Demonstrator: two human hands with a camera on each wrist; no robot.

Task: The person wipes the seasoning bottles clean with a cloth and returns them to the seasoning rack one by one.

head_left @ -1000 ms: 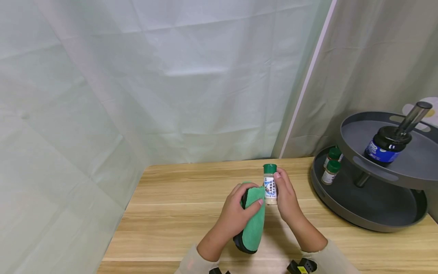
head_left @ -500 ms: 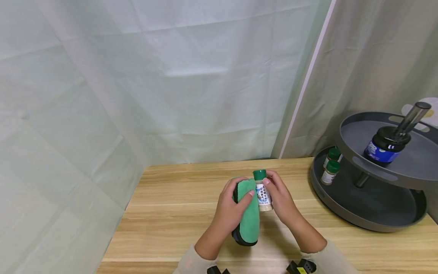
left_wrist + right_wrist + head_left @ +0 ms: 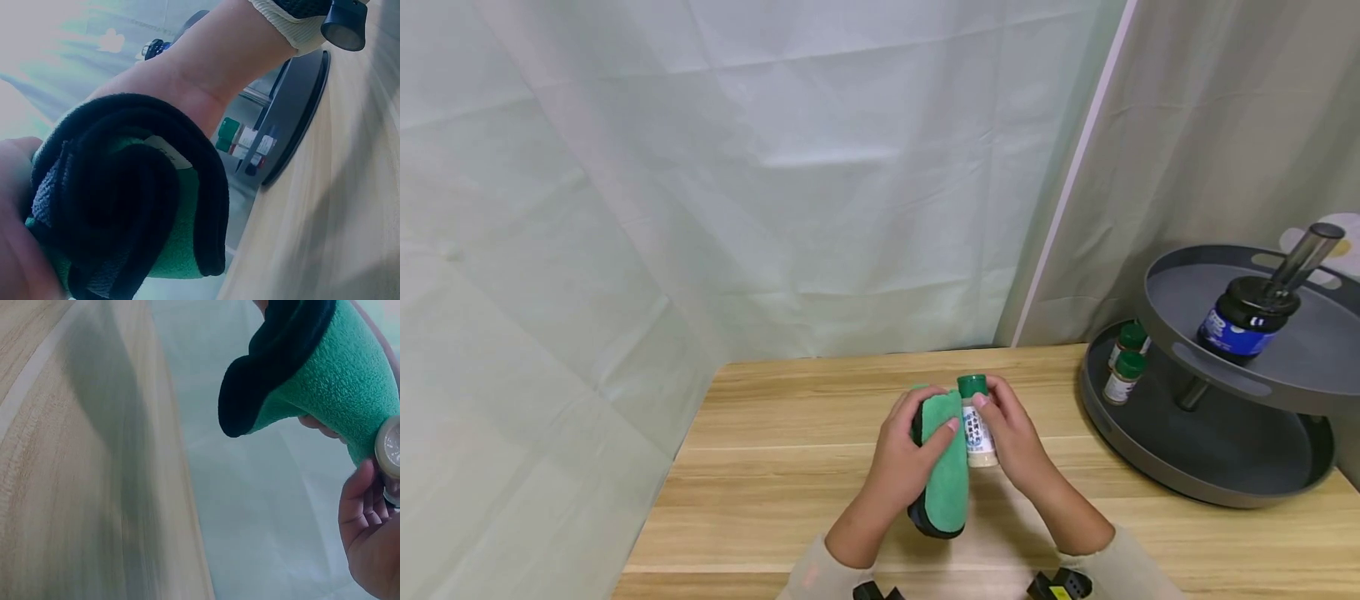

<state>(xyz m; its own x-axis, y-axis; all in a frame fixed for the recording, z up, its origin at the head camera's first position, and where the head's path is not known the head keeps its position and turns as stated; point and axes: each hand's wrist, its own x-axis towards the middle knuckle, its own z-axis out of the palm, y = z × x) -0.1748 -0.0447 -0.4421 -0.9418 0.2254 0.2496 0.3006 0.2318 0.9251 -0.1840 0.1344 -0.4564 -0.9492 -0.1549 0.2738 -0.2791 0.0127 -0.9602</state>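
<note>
Above the wooden table, my left hand (image 3: 904,454) grips a rolled green cloth (image 3: 949,483) with a black edge. Seen end-on in the left wrist view, the rolled cloth (image 3: 187,250) shows its dark binding and a small white tag. My right hand (image 3: 1018,437) holds a seasoning bottle (image 3: 979,433) with a green cap and a white and blue label, its thumb on the label side. The bottle stands nearly upright, its side against the cloth. From the right wrist view the bottle's round base (image 3: 390,447) touches the green cloth (image 3: 356,369), with the right hand (image 3: 375,537) below it.
A dark two-tier round rack (image 3: 1210,454) stands at the table's right. Its lower tier bears green-capped bottles (image 3: 1124,377); the upper tier holds a black jar (image 3: 1251,317) with a blue label and a clear tube-like object (image 3: 1311,254). Pale curtains (image 3: 865,208) hang behind the table (image 3: 760,467).
Both hands have shifted slightly left with the cloth and the bottle. The bottle has sunk a little, tilted slightly and turned, so its label shows differently.
</note>
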